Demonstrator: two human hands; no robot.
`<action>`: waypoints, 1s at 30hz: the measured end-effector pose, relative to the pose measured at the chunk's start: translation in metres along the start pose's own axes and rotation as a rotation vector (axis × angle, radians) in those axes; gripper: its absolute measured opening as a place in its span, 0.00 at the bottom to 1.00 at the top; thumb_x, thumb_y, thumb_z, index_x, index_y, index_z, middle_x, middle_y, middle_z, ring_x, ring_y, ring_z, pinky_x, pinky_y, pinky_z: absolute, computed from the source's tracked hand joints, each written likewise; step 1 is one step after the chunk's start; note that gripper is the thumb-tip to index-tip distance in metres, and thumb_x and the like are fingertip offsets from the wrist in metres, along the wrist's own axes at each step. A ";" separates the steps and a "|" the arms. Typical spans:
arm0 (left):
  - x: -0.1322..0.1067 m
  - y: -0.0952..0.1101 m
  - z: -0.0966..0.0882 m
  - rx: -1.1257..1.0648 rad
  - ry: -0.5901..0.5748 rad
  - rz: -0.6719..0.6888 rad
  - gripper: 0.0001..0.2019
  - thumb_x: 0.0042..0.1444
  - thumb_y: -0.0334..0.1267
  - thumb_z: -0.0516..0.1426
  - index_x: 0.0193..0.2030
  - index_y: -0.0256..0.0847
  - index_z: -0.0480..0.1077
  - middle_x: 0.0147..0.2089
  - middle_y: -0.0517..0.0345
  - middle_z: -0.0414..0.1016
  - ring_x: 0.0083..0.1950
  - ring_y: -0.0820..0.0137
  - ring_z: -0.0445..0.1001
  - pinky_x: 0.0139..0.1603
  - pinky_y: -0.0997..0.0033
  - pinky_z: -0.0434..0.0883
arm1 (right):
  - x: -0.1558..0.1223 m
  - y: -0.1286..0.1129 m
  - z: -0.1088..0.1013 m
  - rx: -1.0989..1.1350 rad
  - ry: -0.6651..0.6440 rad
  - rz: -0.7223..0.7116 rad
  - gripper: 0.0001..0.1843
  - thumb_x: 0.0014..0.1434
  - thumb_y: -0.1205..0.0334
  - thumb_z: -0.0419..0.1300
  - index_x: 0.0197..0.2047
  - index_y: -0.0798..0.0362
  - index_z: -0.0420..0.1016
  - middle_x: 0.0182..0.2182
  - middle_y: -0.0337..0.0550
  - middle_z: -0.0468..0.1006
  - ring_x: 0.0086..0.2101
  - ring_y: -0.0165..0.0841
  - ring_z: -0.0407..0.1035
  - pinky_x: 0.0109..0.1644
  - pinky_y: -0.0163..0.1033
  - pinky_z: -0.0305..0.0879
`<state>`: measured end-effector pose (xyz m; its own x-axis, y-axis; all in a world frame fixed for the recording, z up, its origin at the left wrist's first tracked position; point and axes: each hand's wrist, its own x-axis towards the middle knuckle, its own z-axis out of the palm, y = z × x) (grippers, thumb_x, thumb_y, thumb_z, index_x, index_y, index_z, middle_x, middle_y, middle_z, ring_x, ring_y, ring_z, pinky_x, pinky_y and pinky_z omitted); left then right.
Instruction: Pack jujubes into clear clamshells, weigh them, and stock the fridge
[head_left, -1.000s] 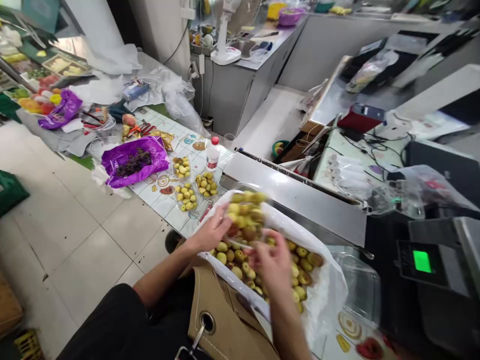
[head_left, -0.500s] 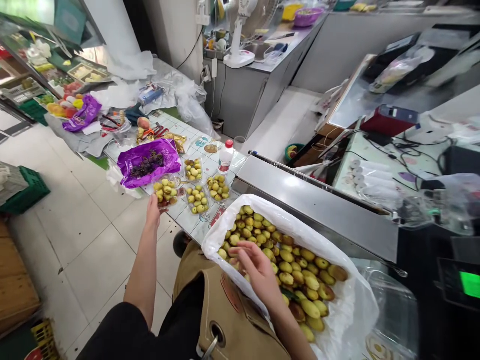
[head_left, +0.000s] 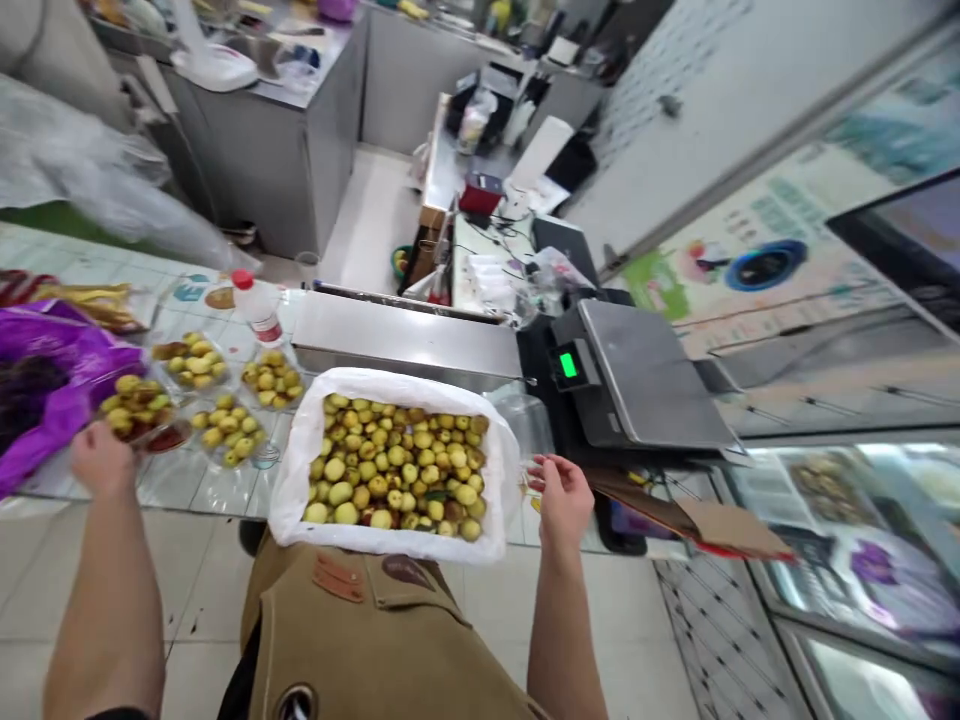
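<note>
My left hand (head_left: 105, 460) is closed at the near edge of a clear plastic box of jujubes (head_left: 136, 405), at the left of the counter; its fingertips are partly hidden. Several more filled clear boxes (head_left: 227, 430) stand close by. A white-lined crate (head_left: 289, 510) full of yellow-green and brownish jujubes (head_left: 397, 465) lies in front of my body. Right of the crate, my right hand (head_left: 561, 495) has its fingers curved and apart, close to clear empty plastic boxes (head_left: 529, 420). I see nothing held in it.
A purple bag (head_left: 82, 370) with dark grapes lies at the far left. Behind the boxes stands a red-capped bottle (head_left: 256, 308). A metal ledge (head_left: 397, 335) runs behind the crate. To the right sits a scale (head_left: 645, 375) with a green display, and brown cardboard (head_left: 731, 528) sticks out below it.
The view has swung right, bringing the scale into sight. My right hand has left the jujubes in the crate and moved right to the clear boxes. My left hand remains at the filled box.
</note>
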<state>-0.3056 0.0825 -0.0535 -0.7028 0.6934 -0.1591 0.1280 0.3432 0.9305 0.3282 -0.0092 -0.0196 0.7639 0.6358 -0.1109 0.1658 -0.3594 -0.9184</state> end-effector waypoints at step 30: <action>-0.208 0.073 0.133 -0.172 -0.431 0.549 0.19 0.65 0.45 0.62 0.59 0.44 0.65 0.44 0.55 0.76 0.44 0.66 0.78 0.50 0.63 0.76 | 0.035 -0.052 -0.028 -0.514 0.237 -0.204 0.08 0.67 0.55 0.57 0.46 0.47 0.64 0.39 0.54 0.85 0.39 0.48 0.81 0.53 0.56 0.74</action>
<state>-0.0565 0.0480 0.0039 -0.2256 0.9378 0.2640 0.2465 -0.2073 0.9467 0.3635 0.0126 0.0354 0.7933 0.5782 0.1905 0.5589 -0.5677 -0.6045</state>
